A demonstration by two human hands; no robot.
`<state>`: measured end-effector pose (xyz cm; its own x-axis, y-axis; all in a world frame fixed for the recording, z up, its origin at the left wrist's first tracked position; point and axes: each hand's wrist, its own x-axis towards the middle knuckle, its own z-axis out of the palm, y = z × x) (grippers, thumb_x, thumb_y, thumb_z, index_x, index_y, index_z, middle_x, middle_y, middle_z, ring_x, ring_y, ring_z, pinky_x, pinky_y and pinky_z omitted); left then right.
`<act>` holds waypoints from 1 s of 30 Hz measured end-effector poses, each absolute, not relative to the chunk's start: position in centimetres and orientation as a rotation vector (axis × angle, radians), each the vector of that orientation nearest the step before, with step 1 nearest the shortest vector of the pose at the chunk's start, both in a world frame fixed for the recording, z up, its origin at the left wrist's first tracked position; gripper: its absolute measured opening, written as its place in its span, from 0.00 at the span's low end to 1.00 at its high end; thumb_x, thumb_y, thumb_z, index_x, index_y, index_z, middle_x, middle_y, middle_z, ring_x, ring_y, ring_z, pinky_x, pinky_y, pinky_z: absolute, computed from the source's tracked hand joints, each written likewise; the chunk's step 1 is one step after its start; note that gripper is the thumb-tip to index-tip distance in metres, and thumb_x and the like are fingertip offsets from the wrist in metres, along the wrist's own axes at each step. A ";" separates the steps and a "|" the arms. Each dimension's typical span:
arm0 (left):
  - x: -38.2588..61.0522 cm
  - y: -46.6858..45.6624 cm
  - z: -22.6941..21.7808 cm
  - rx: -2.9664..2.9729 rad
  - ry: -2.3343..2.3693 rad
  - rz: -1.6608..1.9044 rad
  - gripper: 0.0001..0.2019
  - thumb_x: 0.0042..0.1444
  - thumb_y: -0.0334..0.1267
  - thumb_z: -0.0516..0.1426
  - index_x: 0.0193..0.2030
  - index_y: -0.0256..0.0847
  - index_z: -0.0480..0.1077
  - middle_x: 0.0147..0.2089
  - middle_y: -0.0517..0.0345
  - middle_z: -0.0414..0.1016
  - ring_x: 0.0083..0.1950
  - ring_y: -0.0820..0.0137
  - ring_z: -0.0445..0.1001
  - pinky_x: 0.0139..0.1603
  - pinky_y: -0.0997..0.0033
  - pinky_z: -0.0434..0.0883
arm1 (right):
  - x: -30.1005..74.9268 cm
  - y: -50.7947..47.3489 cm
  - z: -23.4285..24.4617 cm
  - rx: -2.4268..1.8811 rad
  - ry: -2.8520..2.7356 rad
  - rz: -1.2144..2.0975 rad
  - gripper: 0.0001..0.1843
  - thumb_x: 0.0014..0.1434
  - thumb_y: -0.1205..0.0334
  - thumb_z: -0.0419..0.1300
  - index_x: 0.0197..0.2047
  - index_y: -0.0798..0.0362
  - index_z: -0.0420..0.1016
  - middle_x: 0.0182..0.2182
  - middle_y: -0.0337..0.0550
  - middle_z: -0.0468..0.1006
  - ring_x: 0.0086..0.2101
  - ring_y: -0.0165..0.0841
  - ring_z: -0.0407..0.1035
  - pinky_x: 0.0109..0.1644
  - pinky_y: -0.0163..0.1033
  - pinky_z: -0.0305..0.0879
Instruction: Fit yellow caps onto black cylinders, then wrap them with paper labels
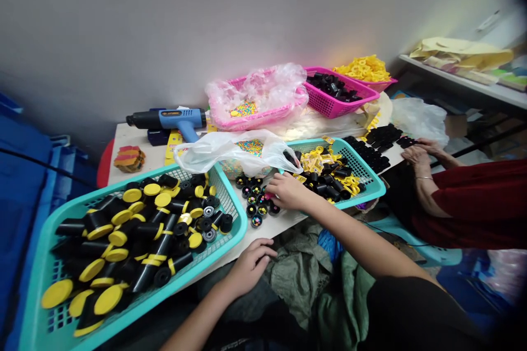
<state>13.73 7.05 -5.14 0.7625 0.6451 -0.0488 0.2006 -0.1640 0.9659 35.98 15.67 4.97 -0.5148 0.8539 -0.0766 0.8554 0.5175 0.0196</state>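
Head view: right grip (283,191) narrow at a pink piece (268,196), whether holding it cannot be told; left grip (250,266) loose, nothing visible within. Black cups (262,210) stand clustered alongside on the surface (269,230); light handling should prevent tipping.

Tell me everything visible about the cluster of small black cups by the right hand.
The black cups look like round plastic, openings up, with bright multicoloured bits inside many. They stand packed on the white table between two turquoise baskets. The right hand is over their right side; contact is unclear.
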 end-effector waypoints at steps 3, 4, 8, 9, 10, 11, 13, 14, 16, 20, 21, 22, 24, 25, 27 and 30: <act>13.3 6.8 -5.4 1.737 0.648 0.474 0.14 0.60 0.31 0.50 0.42 0.43 0.76 0.52 0.50 0.74 0.55 0.65 0.72 0.58 0.63 0.68 | 35.7 15.7 4.7 1.450 2.684 0.022 0.08 0.57 0.66 0.55 0.37 0.56 0.75 0.35 0.50 0.74 0.40 0.39 0.62 0.40 0.41 0.51; 13.1 6.8 -5.5 1.741 0.643 0.485 0.14 0.60 0.31 0.49 0.42 0.42 0.76 0.51 0.50 0.75 0.54 0.66 0.73 0.57 0.63 0.68 | 35.6 15.8 4.6 1.442 2.682 0.037 0.08 0.57 0.66 0.55 0.37 0.56 0.75 0.35 0.50 0.74 0.40 0.39 0.62 0.40 0.41 0.51; 12.6 6.5 -5.6 1.761 0.633 0.491 0.14 0.60 0.30 0.49 0.41 0.42 0.76 0.46 0.51 0.77 0.49 0.67 0.75 0.52 0.66 0.71 | 35.4 15.6 4.7 1.400 2.677 0.095 0.07 0.57 0.69 0.55 0.36 0.55 0.74 0.34 0.49 0.74 0.39 0.39 0.63 0.40 0.41 0.52; 12.5 6.5 -5.6 1.767 0.635 0.484 0.14 0.60 0.30 0.49 0.41 0.42 0.76 0.45 0.51 0.78 0.48 0.67 0.75 0.51 0.66 0.71 | 35.5 15.6 5.0 1.396 2.684 0.106 0.07 0.56 0.69 0.55 0.36 0.55 0.74 0.34 0.49 0.74 0.39 0.39 0.63 0.40 0.41 0.52; 12.4 6.4 -5.6 1.772 0.637 0.478 0.14 0.60 0.29 0.49 0.41 0.41 0.76 0.45 0.51 0.78 0.47 0.67 0.75 0.51 0.67 0.71 | 35.6 15.5 5.5 1.399 2.705 0.111 0.07 0.56 0.69 0.55 0.36 0.55 0.74 0.35 0.48 0.75 0.39 0.39 0.64 0.40 0.41 0.53; 12.3 6.4 -5.7 1.775 0.638 0.474 0.14 0.59 0.29 0.49 0.41 0.41 0.76 0.44 0.51 0.78 0.47 0.67 0.75 0.50 0.67 0.71 | 35.7 15.6 6.1 1.418 2.735 0.113 0.07 0.57 0.68 0.55 0.37 0.55 0.74 0.35 0.48 0.75 0.39 0.39 0.64 0.40 0.41 0.54; 12.3 6.4 -5.7 1.783 0.637 0.465 0.14 0.60 0.29 0.49 0.41 0.41 0.76 0.44 0.51 0.78 0.46 0.67 0.75 0.50 0.68 0.71 | 36.1 16.2 7.6 1.547 2.797 0.130 0.09 0.58 0.66 0.56 0.40 0.55 0.74 0.36 0.49 0.75 0.40 0.39 0.65 0.42 0.41 0.57; 12.3 6.4 -5.7 1.789 0.634 0.458 0.14 0.60 0.29 0.49 0.41 0.41 0.76 0.43 0.51 0.78 0.46 0.67 0.75 0.49 0.68 0.71 | 36.3 16.8 8.4 1.667 2.804 0.149 0.10 0.58 0.64 0.55 0.42 0.56 0.74 0.38 0.49 0.75 0.41 0.39 0.66 0.44 0.41 0.58; 12.3 6.4 -5.7 1.807 0.631 0.445 0.14 0.60 0.30 0.49 0.41 0.41 0.76 0.43 0.51 0.78 0.46 0.67 0.75 0.49 0.68 0.70 | 36.5 18.9 9.7 1.974 2.699 0.146 0.13 0.61 0.62 0.54 0.46 0.57 0.72 0.42 0.51 0.75 0.44 0.39 0.66 0.48 0.41 0.60; 12.2 6.4 -5.6 1.831 0.653 0.404 0.13 0.60 0.31 0.49 0.42 0.42 0.76 0.42 0.52 0.78 0.45 0.67 0.75 0.49 0.69 0.70 | 36.4 25.0 9.8 2.222 2.412 -0.040 0.14 0.65 0.62 0.51 0.50 0.57 0.71 0.46 0.53 0.75 0.44 0.39 0.70 0.48 0.42 0.64; 12.2 6.4 -5.5 1.831 0.664 0.392 0.13 0.60 0.31 0.49 0.42 0.42 0.76 0.42 0.53 0.78 0.45 0.67 0.75 0.49 0.69 0.70 | 36.2 26.6 9.3 2.205 2.384 -0.077 0.13 0.65 0.62 0.53 0.48 0.57 0.72 0.45 0.53 0.75 0.44 0.39 0.70 0.47 0.43 0.66; 12.2 6.4 -5.5 1.830 0.678 0.380 0.13 0.60 0.31 0.50 0.42 0.42 0.76 0.42 0.53 0.78 0.45 0.67 0.75 0.50 0.68 0.70 | 35.9 28.0 8.8 2.181 2.368 -0.105 0.12 0.64 0.61 0.55 0.47 0.58 0.73 0.44 0.52 0.75 0.43 0.39 0.71 0.47 0.44 0.67; 12.2 6.5 -5.6 1.824 0.705 0.368 0.12 0.59 0.31 0.51 0.41 0.43 0.76 0.43 0.54 0.79 0.46 0.67 0.75 0.50 0.68 0.69 | 35.4 30.4 7.5 2.147 2.337 -0.158 0.14 0.63 0.59 0.58 0.49 0.57 0.72 0.46 0.50 0.74 0.44 0.38 0.71 0.48 0.46 0.69; 12.2 6.5 -5.6 1.821 0.715 0.367 0.12 0.59 0.31 0.51 0.41 0.43 0.76 0.42 0.55 0.79 0.46 0.67 0.75 0.50 0.68 0.69 | 35.2 31.3 6.9 2.137 2.327 -0.179 0.16 0.63 0.58 0.58 0.51 0.57 0.71 0.48 0.50 0.73 0.45 0.37 0.71 0.48 0.46 0.69; 12.3 6.5 -5.8 1.816 0.718 0.367 0.12 0.58 0.30 0.51 0.41 0.43 0.76 0.42 0.55 0.79 0.46 0.67 0.75 0.50 0.69 0.69 | 34.8 32.7 6.0 2.117 2.319 -0.229 0.18 0.63 0.57 0.58 0.53 0.57 0.69 0.51 0.51 0.71 0.47 0.37 0.70 0.49 0.47 0.70; 12.3 6.6 -5.9 1.798 0.697 0.372 0.13 0.57 0.29 0.52 0.41 0.43 0.76 0.42 0.55 0.79 0.45 0.67 0.75 0.49 0.70 0.69 | 34.5 34.2 5.1 2.045 2.326 -0.373 0.17 0.64 0.57 0.57 0.53 0.55 0.70 0.51 0.49 0.71 0.47 0.38 0.70 0.49 0.47 0.70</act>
<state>12.31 6.59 -5.90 0.7760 0.6245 -0.0884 0.2749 -0.2087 0.9386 34.48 34.19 5.07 -0.1402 0.9748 -0.1734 0.9801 0.1118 -0.1640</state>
